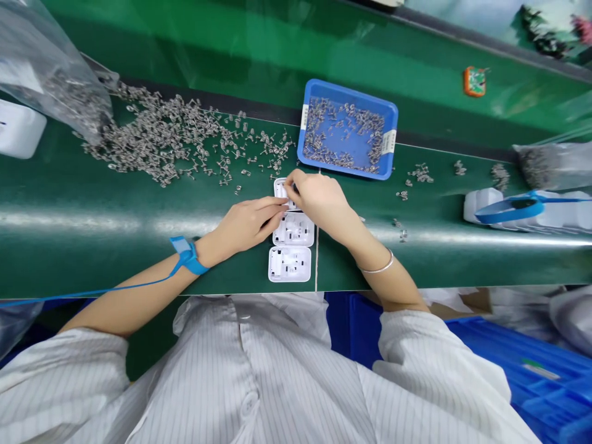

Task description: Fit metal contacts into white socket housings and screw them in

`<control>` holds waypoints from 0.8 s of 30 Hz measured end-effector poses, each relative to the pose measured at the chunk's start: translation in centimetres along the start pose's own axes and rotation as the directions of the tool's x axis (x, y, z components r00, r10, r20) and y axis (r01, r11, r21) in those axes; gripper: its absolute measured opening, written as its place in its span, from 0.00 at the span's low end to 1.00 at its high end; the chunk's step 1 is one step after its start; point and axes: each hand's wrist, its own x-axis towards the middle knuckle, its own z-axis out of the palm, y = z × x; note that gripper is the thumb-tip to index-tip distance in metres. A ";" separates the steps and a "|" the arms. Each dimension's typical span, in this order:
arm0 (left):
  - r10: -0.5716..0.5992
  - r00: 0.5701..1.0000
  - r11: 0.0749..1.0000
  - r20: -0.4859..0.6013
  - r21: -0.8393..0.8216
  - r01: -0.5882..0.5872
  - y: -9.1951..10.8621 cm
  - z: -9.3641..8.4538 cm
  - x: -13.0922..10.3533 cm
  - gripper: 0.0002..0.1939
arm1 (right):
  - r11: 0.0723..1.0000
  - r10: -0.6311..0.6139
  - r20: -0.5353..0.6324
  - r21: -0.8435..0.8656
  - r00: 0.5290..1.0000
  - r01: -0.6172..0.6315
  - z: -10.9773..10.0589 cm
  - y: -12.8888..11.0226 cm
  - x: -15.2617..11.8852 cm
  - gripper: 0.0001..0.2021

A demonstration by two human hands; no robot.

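Three white plastic housings form a column on the green bench: a far housing point(279, 187), a middle housing point(303, 234) and a near housing point(290, 265). Small dark parts and moulded features show inside the lower two. My right hand point(321, 200) is over the far housing, thumb and fingers pinched down into it; whatever they hold is hidden. From the left, my left hand point(250, 223) reaches in with outstretched fingers, its fingertips at the near edge of the far housing. Both hands cover much of that housing. A blue strap point(187, 256) circles my left wrist.
A blue tray point(346, 169) of small metal springs stands behind the housings. A large heap of springs point(161, 135) spreads leftward beside a plastic bag point(60, 80). At right are scattered springs point(420, 174), stacked white housings point(490, 200) with a blue strap, and another bag point(555, 165).
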 end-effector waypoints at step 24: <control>-0.029 0.999 0.996 0.024 0.090 0.027 0.1 0.0 0.1 0.17 | 0.786 -0.073 -0.389 0.545 0.918 0.293 -4.5 0.7 -0.6 0.13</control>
